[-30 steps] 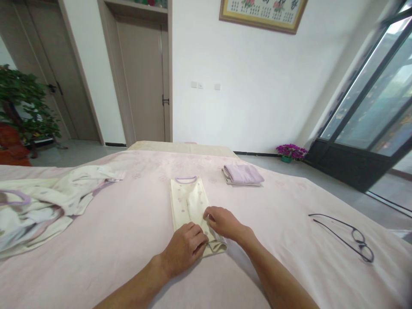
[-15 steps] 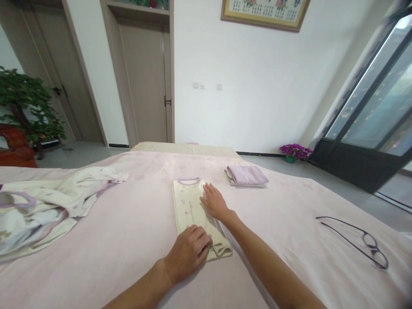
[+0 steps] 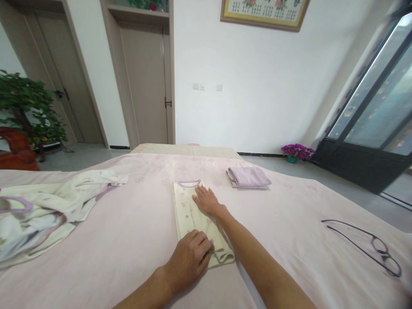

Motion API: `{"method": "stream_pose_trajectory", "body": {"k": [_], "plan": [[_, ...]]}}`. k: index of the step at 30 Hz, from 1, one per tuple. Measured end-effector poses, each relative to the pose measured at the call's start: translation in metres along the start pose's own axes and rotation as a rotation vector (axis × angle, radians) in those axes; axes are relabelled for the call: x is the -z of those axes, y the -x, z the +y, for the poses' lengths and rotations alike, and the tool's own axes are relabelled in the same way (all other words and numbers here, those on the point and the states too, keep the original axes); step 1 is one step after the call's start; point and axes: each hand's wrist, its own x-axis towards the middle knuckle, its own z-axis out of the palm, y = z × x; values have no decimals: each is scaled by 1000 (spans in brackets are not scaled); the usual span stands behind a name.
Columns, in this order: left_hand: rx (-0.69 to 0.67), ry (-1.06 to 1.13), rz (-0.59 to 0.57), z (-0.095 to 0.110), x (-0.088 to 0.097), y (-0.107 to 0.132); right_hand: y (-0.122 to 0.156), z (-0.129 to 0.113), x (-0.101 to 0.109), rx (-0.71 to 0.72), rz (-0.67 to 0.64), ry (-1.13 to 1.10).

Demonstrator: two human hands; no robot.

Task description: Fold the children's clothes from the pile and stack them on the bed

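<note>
A cream shirt (image 3: 186,214) with small prints and a lilac neckline lies folded into a narrow strip on the pink bedspread, its neck pointing away from me. My right hand (image 3: 206,201) rests flat on its upper right part, just below the collar, with the fingers stretched out. At the near end, my left hand (image 3: 195,251) has its fingers curled down on the cloth, close to the bottom edge. Its fingertips are partly hidden. Beside that hand, the lower right corner of the shirt is loosely rolled over.
A folded lilac garment (image 3: 249,177) lies at the far right of the pink bedspread (image 3: 128,240). Rumpled cream clothes (image 3: 58,206) are heaped on the left. Black-framed glasses (image 3: 370,242) sit on the right. Beyond the bed stands a pot of purple flowers (image 3: 296,151).
My right hand has slid slightly left across the upper part of the shirt. My left hand stays at the near end, and the view has shifted a little.
</note>
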Motion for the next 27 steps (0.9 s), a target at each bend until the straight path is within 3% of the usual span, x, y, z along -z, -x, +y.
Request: {"method": "stream_pose_trajectory", "body": {"k": [12,16,19,27], "plan": [[1,0,-10,-3,-2,1,2,7,-2,38,19,-45],[4,3,-11,-1,0,1,-1,9,-7,-121,129,-10],[8,0,-15,-1,0,0,-4,11,-12,-205,95,0],[2,4,-11,-2,0,-1,-6,16,-8,-97,56,-9]]}}
